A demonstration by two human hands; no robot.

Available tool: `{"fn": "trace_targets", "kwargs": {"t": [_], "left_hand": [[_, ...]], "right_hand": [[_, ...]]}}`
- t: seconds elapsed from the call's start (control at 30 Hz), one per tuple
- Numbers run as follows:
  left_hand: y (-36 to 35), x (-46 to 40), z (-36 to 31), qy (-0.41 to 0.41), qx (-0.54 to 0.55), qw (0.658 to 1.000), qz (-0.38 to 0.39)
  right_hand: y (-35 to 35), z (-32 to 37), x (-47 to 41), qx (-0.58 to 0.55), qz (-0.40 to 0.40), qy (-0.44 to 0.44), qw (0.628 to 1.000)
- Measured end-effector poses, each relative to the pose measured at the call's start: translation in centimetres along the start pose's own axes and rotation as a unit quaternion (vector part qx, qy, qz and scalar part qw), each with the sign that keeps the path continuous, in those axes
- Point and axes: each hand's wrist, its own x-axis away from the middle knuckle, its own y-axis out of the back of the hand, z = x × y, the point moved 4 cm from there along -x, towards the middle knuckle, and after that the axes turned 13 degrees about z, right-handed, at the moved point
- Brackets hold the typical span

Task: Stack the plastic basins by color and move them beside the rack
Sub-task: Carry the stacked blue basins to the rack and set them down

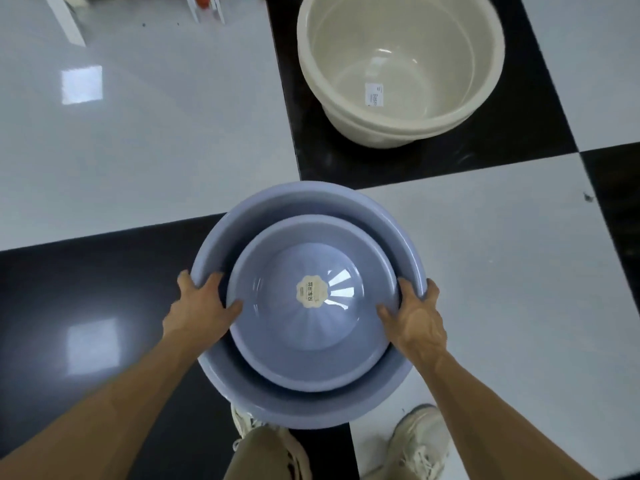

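While both hands grip the rim of the large blue basin point(308, 199), the step in hand appears to be the carry of the blue stack toward the rack. The small blue basin point(304, 355) sits nested inside the large one, offset toward the person, with a pale sticker point(310, 292) on its floor. The left hand point(201, 306) closes on the left rim, thumb inside and fingers wrapped beneath. The right hand point(415, 317) closes on the right rim in the same manner. The stack is held in front of the person, over the feet; whether it is clear of the floor cannot be told.

The cream basins point(398, 64), at least two nested, stand on a black tile ahead and to the right, well apart from the blue stack. Sorting by color therefore appears complete.

The next move calls for a level carry, so that the loose inner basin does not slide, then a controlled set-down beside the rack.

The floor point(138, 133) is glossy, in large black and white tiles, and reflects ceiling lights. White frame legs point(65, 19), possibly the rack, show at the top left.
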Motion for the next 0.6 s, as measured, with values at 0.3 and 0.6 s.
{"fn": "trace_targets", "kwargs": {"t": [0.3, 0.6], "left_hand": [[-0.6, 0.3, 0.3, -0.029, 0.186, 0.979, -0.075], [6.9, 6.2, -2.4, -0.029, 0.197, 0.977, -0.075]], "right_hand": [[0.0, -0.2, 0.4, -0.096, -0.107, 0.029, 0.989], [7.9, 3.1, 6.9, -0.062, -0.136, 0.009, 0.989]]}}
